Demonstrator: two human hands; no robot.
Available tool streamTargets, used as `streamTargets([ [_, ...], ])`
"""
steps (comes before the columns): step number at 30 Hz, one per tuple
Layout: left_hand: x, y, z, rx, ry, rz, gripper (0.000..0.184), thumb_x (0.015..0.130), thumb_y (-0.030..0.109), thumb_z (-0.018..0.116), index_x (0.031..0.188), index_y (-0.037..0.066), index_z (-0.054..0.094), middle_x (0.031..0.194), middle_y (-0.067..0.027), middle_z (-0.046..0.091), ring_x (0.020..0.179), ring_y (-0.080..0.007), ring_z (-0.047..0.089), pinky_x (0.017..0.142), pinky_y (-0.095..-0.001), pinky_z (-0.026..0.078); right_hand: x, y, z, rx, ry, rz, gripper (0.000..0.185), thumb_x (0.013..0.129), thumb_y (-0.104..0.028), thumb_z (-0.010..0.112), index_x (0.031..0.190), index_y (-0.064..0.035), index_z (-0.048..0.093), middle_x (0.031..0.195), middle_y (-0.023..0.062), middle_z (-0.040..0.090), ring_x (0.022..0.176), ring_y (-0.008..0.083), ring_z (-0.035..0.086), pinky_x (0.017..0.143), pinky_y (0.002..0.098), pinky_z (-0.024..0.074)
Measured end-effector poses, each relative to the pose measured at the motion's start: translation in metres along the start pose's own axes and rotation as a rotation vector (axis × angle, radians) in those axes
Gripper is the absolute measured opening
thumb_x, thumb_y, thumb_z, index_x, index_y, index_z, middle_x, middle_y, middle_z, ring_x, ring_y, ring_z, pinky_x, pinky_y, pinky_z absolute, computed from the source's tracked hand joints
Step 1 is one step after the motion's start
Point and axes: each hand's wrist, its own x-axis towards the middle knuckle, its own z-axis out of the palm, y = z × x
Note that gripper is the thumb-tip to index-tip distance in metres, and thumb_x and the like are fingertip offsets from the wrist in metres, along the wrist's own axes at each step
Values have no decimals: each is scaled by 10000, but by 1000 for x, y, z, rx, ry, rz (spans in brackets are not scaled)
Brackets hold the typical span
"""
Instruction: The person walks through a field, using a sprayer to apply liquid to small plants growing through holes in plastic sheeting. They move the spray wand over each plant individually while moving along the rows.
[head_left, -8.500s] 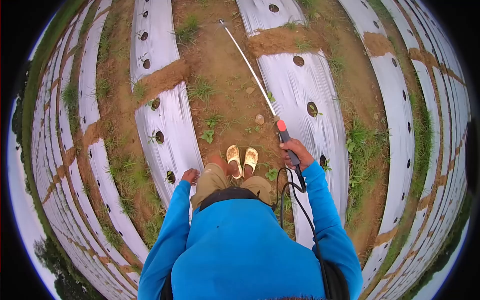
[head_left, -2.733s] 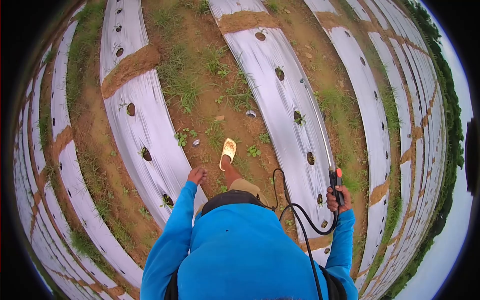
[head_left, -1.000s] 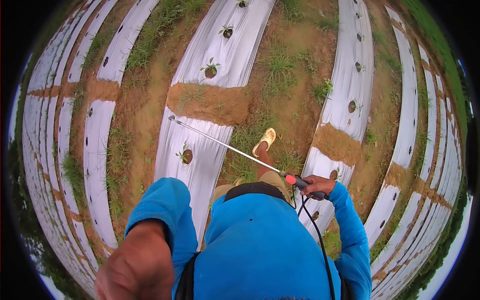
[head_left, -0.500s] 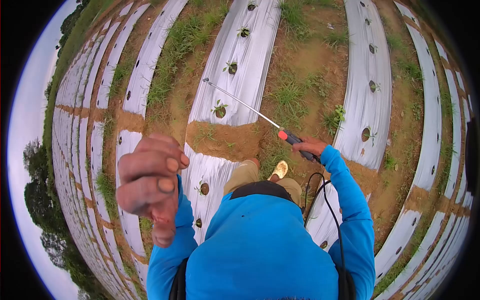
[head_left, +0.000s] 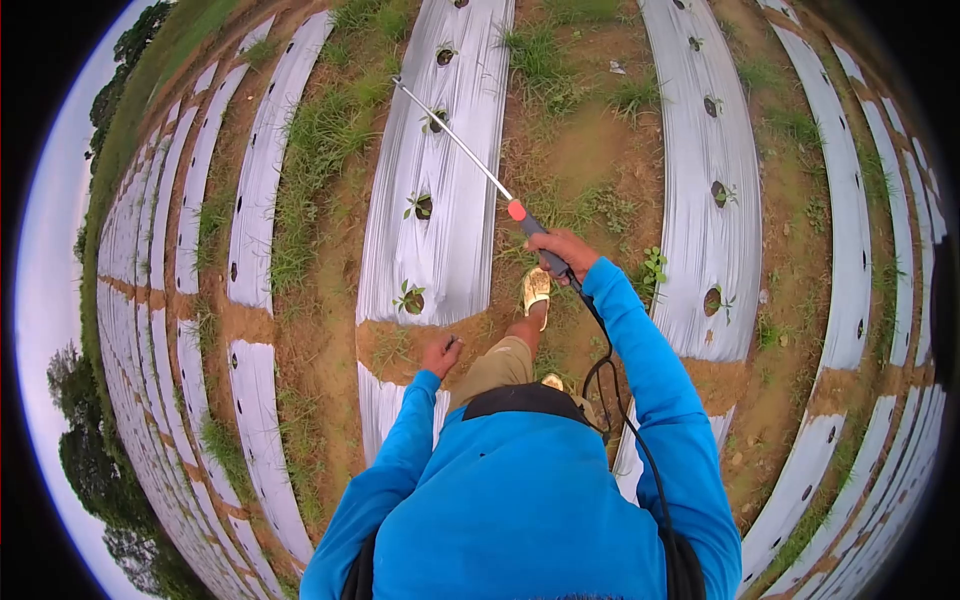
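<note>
My right hand (head_left: pixel 562 254) is wrapped round the dark grey handle of a spray wand (head_left: pixel 460 143) with a red-orange part. Its thin metal tube slants up and left over a plastic-covered bed (head_left: pixel 455 230), the tip near the bed's left edge. A black hose (head_left: pixel 640 440) hangs from the handle and runs down beside the blue shirt. My left hand (head_left: pixel 440 354) is low over the brown soil gap, fingers curled; a small dark thing shows at its fingertips, too small to name. Small seedlings (head_left: pixel 409 298) grow from round holes in the plastic.
Another plastic-covered bed (head_left: pixel 700 150) runs on the right, with further rows on both sides. Grass (head_left: pixel 335 150) and bare soil lie between the beds. A leafy weed (head_left: pixel 653 266) stands beside the right bed. One shoe (head_left: pixel 536 290) is forward on the path. Trees stand at the far left.
My left hand has dropped from close to the camera down beside my leg. My right hand and the wand have moved forward and left, and the soil gap now lies nearer my body.
</note>
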Motion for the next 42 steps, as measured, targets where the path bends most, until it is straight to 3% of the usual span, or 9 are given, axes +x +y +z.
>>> streamTargets([
  [2, 35, -11, 11, -38, -59, -2, 272, 856, 284, 544, 893, 23, 610, 659, -69, 580, 587, -147, 536, 535, -299, 419, 30, -33, -18, -5, 35, 1, 356, 706, -385, 678, 770, -94, 485, 565, 4, 460, 373, 73, 394, 323, 228, 304],
  [4, 64, -9, 12, -252, -207, -282, 270, 854, 301, 530, 899, 49, 616, 677, -48, 585, 569, -124, 542, 482, -274, 411, 59, -67, -27, 10, 59, -1, 327, 717, -356, 671, 752, -104, 465, 551, -3, 462, 362, 69, 391, 315, 228, 309],
  [7, 117, -1, -1, -311, -298, -379, 268, 849, 322, 528, 912, 75, 611, 722, -31, 588, 569, -99, 533, 454, -247, 400, 118, -121, -46, 0, 60, -6, 353, 703, -383, 672, 793, -93, 492, 571, 2, 464, 380, 79, 398, 325, 227, 310],
  [12, 201, 40, -56, -379, -198, -498, 269, 848, 327, 527, 926, 79, 595, 741, -18, 557, 546, -76, 496, 433, -225, 364, 158, -181, -73, 238, -27, 38, 358, 703, -401, 673, 803, -96, 514, 580, -9, 466, 396, 69, 405, 332, 219, 305],
  [16, 266, 64, -93, -440, -165, -542, 237, 864, 306, 497, 890, 83, 575, 723, -9, 539, 530, -85, 493, 441, -216, 375, 115, -200, -107, 282, -8, 4, 313, 752, -379, 656, 794, -129, 472, 576, -27, 454, 397, 52, 397, 329, 215, 298],
  [19, 300, 81, -102, -398, -182, -495, 236, 871, 303, 485, 889, 85, 572, 717, -9, 537, 533, -90, 491, 446, -216, 377, 66, -207, -135, 335, 145, 38, 268, 801, -338, 609, 799, -113, 464, 579, -30, 431, 397, 51, 382, 331, 212, 327],
  [29, 372, 102, -40, -341, -449, -578, 248, 871, 314, 486, 894, 82, 570, 727, -18, 542, 526, -103, 496, 444, -243, 374, -115, -175, -212, 654, 581, -42, 263, 834, -350, 530, 843, -96, 458, 560, -19, 406, 367, 91, 388, 316, 238, 341],
  [33, 409, 98, -20, -274, -547, -602, 199, 797, 291, 535, 896, 125, 583, 733, -25, 553, 570, -153, 544, 481, -307, 423, -194, -136, -191, 891, 618, -71, 282, 832, -360, 509, 868, -86, 451, 582, 0, 423, 385, 108, 405, 333, 263, 367],
  [42, 542, 158, -44, -186, -585, -614, 239, 851, 319, 496, 883, 95, 572, 707, -10, 532, 544, -110, 506, 455, -254, 382, -286, -88, -107, 1213, 710, 39, 294, 761, -359, 547, 851, -89, 473, 584, 19, 437, 393, 135, 415, 351, 300, 362],
])
